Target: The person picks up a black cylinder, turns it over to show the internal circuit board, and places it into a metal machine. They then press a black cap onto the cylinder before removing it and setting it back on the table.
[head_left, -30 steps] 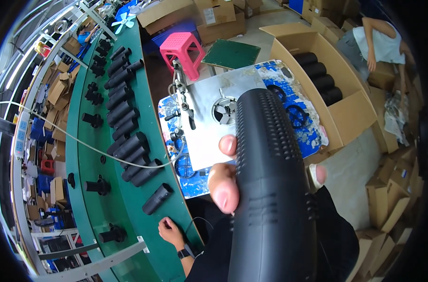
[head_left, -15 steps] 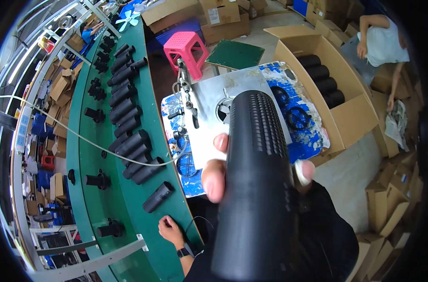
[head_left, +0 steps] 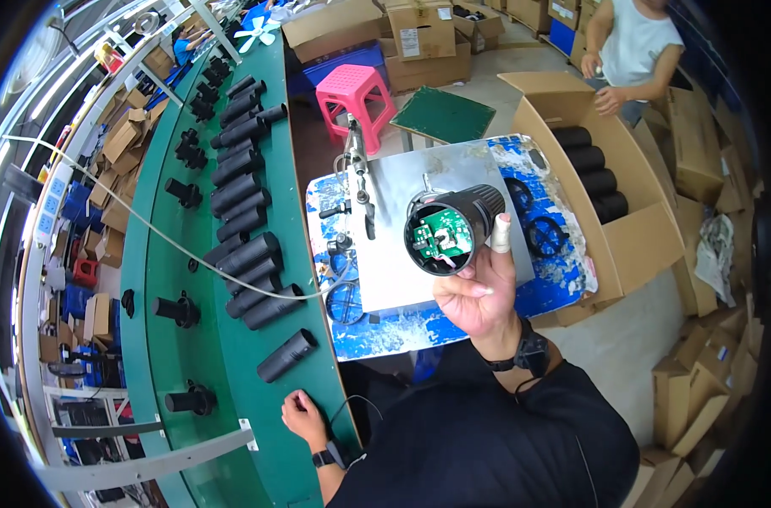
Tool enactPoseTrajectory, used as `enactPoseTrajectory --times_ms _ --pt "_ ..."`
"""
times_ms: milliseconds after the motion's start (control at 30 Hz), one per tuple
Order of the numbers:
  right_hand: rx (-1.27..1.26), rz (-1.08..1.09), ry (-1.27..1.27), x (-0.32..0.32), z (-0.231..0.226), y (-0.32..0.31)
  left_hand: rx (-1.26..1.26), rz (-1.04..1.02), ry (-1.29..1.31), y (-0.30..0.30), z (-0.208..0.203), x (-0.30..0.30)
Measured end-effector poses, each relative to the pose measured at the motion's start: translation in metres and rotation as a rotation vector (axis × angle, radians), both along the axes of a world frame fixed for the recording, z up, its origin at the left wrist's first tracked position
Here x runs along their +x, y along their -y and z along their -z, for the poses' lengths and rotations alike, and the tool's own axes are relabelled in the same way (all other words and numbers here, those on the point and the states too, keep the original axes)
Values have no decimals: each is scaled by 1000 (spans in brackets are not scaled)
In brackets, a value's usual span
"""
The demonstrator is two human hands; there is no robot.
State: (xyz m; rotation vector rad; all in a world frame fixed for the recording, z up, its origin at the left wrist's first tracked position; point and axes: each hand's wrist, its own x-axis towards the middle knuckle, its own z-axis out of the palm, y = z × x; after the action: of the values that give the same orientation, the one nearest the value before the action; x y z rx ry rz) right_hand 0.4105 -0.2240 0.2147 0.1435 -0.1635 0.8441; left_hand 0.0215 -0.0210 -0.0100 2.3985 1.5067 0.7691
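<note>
In my right hand (head_left: 480,296) is a black cylindrical housing (head_left: 490,203), held above the metal plate. Its near open end faces me and shows a green circuit board (head_left: 446,234) with white wires inside. A white wrap covers one of the fingers gripping it. On the green workbench (head_left: 233,356) rests my left hand (head_left: 301,416), fingers loosely curled together with nothing visible in them. Just beyond that hand lies a single black housing (head_left: 286,356). Further up the bench stretches a row of similar black housings (head_left: 242,203).
A press-like metal fixture (head_left: 357,173) stands on the silver plate (head_left: 394,271) of a worn blue table (head_left: 402,334). Black rings (head_left: 545,237) lie at its right. An open carton (head_left: 639,233) holds several housings. Beyond are a pink stool (head_left: 352,82) and another person (head_left: 635,55).
My right hand has moved the housing away from me and tipped it, so its open end and board now show. My left hand stays on the bench. The other person has straightened up.
</note>
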Motion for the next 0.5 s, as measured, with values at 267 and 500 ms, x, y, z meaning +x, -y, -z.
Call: enactPoseTrajectory --times_ms 267,500 --pt "-3 23 -7 -1 2 1 6 8 12 1 -1 2" --pt "8 20 16 -1 13 2 -17 -9 11 2 -3 4"
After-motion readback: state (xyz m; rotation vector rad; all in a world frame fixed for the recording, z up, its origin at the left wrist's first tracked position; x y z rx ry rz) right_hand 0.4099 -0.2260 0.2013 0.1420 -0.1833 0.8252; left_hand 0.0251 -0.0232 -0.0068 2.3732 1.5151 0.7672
